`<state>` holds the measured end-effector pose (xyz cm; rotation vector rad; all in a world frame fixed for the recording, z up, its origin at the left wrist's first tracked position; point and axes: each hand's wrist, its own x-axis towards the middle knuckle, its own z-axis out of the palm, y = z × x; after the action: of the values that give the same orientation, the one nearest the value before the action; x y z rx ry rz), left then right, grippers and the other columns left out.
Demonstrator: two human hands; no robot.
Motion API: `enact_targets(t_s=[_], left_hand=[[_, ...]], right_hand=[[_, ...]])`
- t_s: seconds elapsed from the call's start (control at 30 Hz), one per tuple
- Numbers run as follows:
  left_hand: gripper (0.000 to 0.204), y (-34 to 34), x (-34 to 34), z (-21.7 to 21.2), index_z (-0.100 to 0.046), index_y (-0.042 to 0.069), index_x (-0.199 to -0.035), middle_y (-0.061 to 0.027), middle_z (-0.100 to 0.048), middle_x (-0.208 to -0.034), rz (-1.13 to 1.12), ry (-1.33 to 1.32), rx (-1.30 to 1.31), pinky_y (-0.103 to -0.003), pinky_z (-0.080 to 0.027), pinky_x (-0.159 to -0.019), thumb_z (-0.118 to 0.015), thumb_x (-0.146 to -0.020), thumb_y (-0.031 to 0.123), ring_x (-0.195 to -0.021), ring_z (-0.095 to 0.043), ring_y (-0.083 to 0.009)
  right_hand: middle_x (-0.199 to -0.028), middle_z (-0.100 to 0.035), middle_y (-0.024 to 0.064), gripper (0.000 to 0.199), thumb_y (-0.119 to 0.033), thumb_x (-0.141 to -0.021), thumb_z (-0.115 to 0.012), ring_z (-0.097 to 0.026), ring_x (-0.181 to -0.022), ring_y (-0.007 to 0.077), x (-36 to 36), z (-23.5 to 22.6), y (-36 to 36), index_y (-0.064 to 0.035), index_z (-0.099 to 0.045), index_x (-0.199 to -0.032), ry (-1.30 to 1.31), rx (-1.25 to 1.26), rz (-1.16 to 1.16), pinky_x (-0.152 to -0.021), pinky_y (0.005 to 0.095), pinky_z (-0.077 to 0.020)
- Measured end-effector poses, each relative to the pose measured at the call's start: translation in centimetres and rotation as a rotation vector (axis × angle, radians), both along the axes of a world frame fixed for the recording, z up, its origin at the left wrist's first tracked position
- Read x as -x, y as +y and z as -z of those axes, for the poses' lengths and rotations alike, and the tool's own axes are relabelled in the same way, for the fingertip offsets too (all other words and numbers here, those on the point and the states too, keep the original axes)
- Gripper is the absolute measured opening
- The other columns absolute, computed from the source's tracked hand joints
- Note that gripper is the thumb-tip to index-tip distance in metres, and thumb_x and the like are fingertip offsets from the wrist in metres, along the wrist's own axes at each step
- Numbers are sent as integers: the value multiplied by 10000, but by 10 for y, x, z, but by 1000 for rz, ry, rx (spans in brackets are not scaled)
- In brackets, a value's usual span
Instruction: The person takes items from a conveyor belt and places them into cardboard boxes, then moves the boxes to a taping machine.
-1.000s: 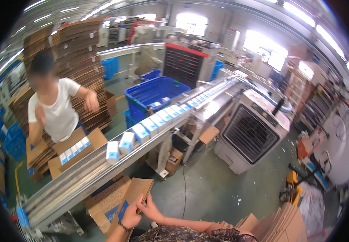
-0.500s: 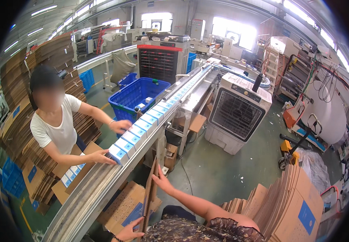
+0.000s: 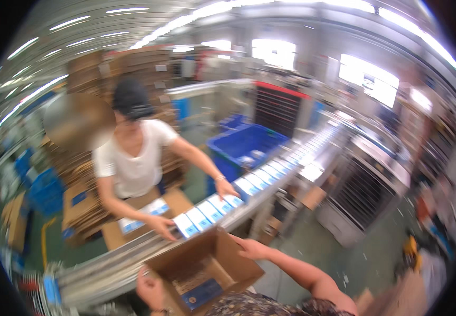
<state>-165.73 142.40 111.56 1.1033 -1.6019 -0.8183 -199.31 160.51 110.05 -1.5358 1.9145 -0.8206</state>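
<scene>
An open cardboard box point(image 3: 236, 257) is held up against the near side of the conveyor point(image 3: 101, 274). My left hand point(image 3: 150, 287) grips its left side, with the fingers near the upper corner. At the opposite side my right hand point(image 3: 253, 249) holds the cardboard edge. Within the box's outline a blue printed patch point(image 3: 202, 293) shows on brown cardboard; whether it is the box's bottom or something beneath, I cannot tell. Just beyond the box, small white-and-blue boxes point(image 3: 202, 217) stand in a row on the conveyor. Motion blurs the view.
Across the conveyor a co-worker point(image 3: 133, 158) in a white shirt has both hands at the row. Beside them is a carton point(image 3: 113, 236) with small boxes inside. A blue basket point(image 3: 249, 145) stands behind the conveyor, and a cooler unit point(image 3: 362, 192) to the right.
The flat folded cardboard in my hands is now opened into a box and raised beside the conveyor. My view has swung left. The co-worker's hands have spread along the row.
</scene>
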Motion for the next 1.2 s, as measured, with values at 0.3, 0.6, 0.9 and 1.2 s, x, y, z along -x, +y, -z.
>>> enact_targets(t_s=[0.3, 0.6, 0.9, 1.2], left_hand=[[501, 33, 142, 92, -429, 141, -1427, -110, -359, -1507, 817, -575, 745, -521, -289, -1122, -514, -966, 319, -1388, -338, -341], [576, 22, 162, 154, -317, 76, -1478, -109, -261, -1566, 1131, -1075, 536, -486, -273, -1145, -390, -1008, 400, -1434, -275, -288], [398, -3, 165, 5, -566, 63, -1251, -176, -580, -1249, 171, -757, 658, -477, -391, -1009, -556, -929, 297, -1134, -554, -301], [487, 87, 10, 89, -526, 125, -1348, -73, -530, -1384, 275, -935, 472, -463, -364, -1043, -525, -936, 383, -1286, -465, -259]], right_hand=[[-981, -634, 335, 1095, -589, -848, -601, -624, -1004, 418, -19, 58, -22, 28, 27, -1498, 557, -341, -389, -878, 461, -503], [-1100, -665, 175, 470, -515, -974, -414, -623, -1079, 313, -28, 29, 66, -157, -645, -1171, 320, -347, -558, -922, 465, -467], [-1395, -473, 227, 666, -485, -930, -507, -494, -1229, 409, -19, 117, -1, -28, -434, -1409, 259, 218, 509, -1031, 587, -350], [-1178, -653, 158, 642, -524, -985, -377, -607, -1100, 298, -16, 299, 19, 21, -591, -1250, -706, -333, 143, -938, 414, -464]])
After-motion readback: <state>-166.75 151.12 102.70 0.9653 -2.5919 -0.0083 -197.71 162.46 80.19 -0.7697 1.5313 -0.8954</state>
